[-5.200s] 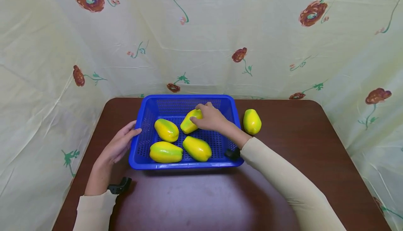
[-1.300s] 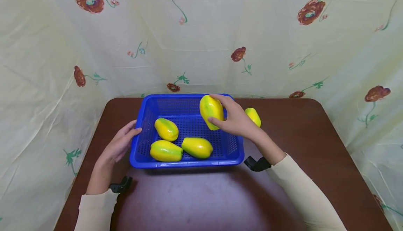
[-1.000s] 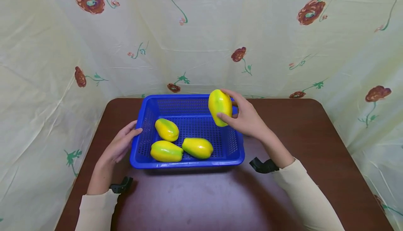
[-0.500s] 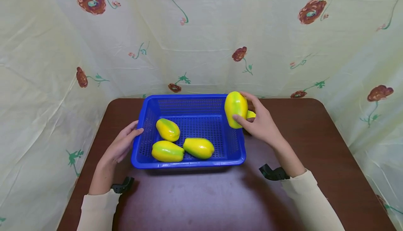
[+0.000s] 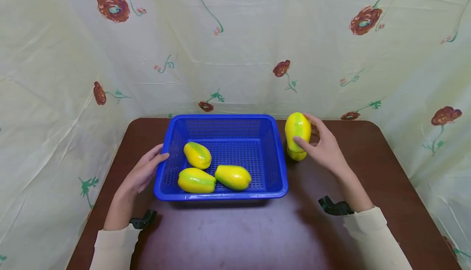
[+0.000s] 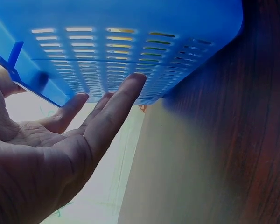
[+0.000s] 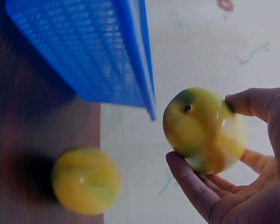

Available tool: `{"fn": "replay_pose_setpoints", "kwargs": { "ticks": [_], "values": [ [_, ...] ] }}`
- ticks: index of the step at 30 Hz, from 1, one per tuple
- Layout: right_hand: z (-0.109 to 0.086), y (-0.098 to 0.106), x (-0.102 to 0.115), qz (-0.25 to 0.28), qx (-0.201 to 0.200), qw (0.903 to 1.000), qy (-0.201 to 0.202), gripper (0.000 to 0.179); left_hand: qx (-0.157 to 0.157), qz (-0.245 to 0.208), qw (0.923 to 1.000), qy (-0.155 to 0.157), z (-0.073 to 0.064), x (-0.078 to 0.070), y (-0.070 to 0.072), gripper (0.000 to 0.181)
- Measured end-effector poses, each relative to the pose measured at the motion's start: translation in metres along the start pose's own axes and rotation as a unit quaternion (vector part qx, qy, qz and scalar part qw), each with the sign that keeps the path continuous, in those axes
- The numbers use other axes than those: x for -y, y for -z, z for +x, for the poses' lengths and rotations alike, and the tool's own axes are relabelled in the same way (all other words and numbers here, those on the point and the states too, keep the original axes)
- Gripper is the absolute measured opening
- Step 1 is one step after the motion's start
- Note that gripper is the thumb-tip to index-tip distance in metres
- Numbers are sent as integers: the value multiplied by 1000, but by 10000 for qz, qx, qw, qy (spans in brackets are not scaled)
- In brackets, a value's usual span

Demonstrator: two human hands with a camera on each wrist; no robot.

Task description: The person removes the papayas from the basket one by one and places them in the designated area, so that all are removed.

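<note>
A yellow-green papaya (image 5: 297, 126) is held between the thumb and fingers of my right hand (image 5: 325, 147), just right of the blue basket (image 5: 220, 197). In the right wrist view, this papaya (image 7: 200, 128) hangs clear of the table, its stem end facing the camera. Below it, a second papaya (image 5: 296, 156) lies on the table, partly covered by the held one in the head view. My left hand (image 5: 143, 171) grips the basket's left side, thumb over the rim and fingers along the slotted outer wall (image 6: 112, 51).
Three papayas lie inside the basket: one (image 5: 197, 155) at the left, one (image 5: 196, 181) at the front left and one (image 5: 233, 177) near the front middle. The brown table (image 5: 353, 159) ends at the back against a flowered curtain (image 5: 239, 78).
My right hand has lifted a papaya out of the basket and carried it rightward over the rim to above the one on the table. My left hand stays at the basket's left rim.
</note>
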State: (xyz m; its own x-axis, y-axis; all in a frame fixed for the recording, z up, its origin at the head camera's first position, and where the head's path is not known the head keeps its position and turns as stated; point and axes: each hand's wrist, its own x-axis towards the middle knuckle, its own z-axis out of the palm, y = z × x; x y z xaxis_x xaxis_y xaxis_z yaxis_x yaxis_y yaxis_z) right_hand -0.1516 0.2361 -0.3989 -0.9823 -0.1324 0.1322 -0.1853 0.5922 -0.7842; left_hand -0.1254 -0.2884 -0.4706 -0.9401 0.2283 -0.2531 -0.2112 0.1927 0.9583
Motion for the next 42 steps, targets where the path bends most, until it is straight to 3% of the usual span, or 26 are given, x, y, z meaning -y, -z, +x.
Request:
{"fn": "replay_pose_setpoints", "kwargs": {
  "ticks": [13,25,42],
  "values": [
    [-3,18,-43,-224,-102,9995,-221,79,-7,-19,10000,19,1,1,-1,65],
    [-1,27,-62,-711,-188,9966,-376,79,-21,-2,10000,-9,0,1,0,66],
    [7,31,-90,-887,136,9943,-568,79,103,-158,9998,-83,0,2,1,64]
  ]
}}
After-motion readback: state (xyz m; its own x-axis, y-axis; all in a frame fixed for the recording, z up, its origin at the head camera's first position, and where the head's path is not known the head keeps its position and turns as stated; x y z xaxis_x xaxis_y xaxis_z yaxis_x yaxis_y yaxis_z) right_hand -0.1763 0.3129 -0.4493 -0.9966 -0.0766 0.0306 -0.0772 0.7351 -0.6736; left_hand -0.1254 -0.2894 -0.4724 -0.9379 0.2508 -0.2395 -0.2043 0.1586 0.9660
